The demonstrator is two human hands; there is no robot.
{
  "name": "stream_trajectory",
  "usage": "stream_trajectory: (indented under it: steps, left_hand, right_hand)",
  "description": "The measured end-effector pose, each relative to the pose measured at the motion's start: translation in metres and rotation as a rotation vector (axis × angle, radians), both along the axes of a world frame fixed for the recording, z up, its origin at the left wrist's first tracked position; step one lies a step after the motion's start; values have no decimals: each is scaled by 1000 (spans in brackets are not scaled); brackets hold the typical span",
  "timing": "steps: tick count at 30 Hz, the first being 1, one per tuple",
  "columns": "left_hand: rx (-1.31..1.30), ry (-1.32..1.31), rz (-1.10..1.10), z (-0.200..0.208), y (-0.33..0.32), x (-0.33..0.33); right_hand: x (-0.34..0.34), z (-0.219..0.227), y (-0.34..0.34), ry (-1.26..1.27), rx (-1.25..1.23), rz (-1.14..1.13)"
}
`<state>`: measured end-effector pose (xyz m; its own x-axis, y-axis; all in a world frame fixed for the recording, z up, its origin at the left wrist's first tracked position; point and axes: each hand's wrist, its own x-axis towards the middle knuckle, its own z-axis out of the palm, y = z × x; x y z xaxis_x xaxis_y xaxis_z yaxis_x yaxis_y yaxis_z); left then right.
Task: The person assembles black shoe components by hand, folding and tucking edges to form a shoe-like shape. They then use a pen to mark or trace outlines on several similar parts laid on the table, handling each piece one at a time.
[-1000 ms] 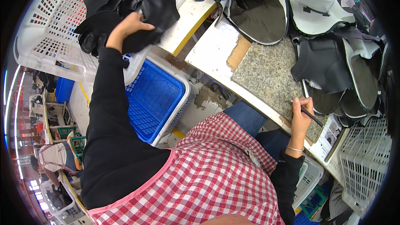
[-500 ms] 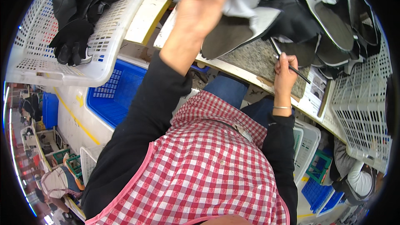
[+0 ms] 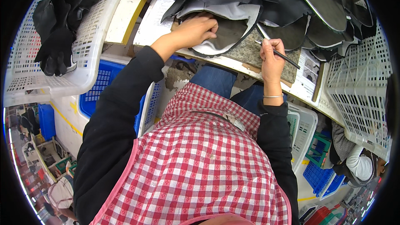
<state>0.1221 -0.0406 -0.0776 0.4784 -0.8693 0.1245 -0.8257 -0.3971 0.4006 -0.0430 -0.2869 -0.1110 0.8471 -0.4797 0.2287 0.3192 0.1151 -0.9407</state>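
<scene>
My left hand (image 3: 195, 31) presses flat on a dark shoe-upper piece with a pale grey lining (image 3: 227, 29), which lies on a speckled stone slab (image 3: 250, 52) at the bench edge. My right hand (image 3: 271, 55) grips a thin dark pen-like tool (image 3: 280, 54) just right of that piece, its tip pointing up-left toward the piece's edge. More dark upper pieces (image 3: 316, 12) are heaped behind and to the right of the slab.
A white plastic basket (image 3: 50, 71) holding black pieces stands at the left, with a blue crate (image 3: 100, 87) below it. Another white basket (image 3: 358, 91) is at the right. Paper sheets (image 3: 308, 79) lie by the slab. Another person (image 3: 354, 162) sits low at the right.
My left hand carried a dark piece from the left basket across to the slab and now holds it down. My right hand kept the tool and stayed by the slab.
</scene>
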Motion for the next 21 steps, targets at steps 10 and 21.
stream_trajectory:
  steps: [10,21]
  left_hand:
    - [-91,-366,364,-30,-80,12]
    - [-145,-322,395,-29,-78,9]
  right_hand:
    - [25,12,37,125,-369,-65]
    - [40,9,50,176,-646,-104]
